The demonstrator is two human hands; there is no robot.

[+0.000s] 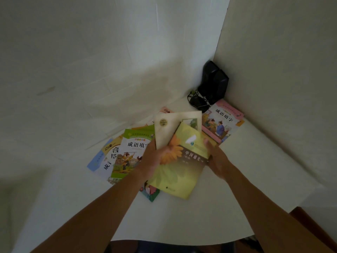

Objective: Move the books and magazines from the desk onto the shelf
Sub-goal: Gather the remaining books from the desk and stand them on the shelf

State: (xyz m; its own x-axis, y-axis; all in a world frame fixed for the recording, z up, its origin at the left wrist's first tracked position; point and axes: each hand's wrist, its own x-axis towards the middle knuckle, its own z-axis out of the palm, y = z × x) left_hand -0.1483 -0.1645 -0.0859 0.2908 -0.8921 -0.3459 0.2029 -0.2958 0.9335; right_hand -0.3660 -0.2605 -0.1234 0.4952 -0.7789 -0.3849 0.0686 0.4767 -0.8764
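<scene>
Both forearms enter from the near edge and converge over the white desk (pixel 209 216). Left hand (pixel 153 159): closed, fingers wrapped around the lower left edges of two books, the thumb side lying on the covers. Right hand (pixel 217 161): closed on the right edge of the same pair, fingertips (pixel 207 143) resting on the front cover.

Held items: a yellow-green book (pixel 175 172) with an orange flower and a dark title band, in front; a cream book (pixel 169 128) behind it, fanned out toward the far left. Both are tilted and raised clear of the desk.

Remaining items on the desk:
- Green-bordered book (pixel 131 148), left of the hands, lying on a blue-and-white book (pixel 102 159).
- Pink-bordered book (pixel 222 123), far right, near the wall corner.
- Corner of a colourful book (pixel 149 192), visible under the near edge of the yellow-green book.
- Edges of further books at the far side, behind the cream book; covers not legible.

Two black speakers (pixel 213 83) stand in the far right corner, with a tangled black cable (pixel 197 102) just in front of them, touching the pink-bordered book's far corner area.
</scene>
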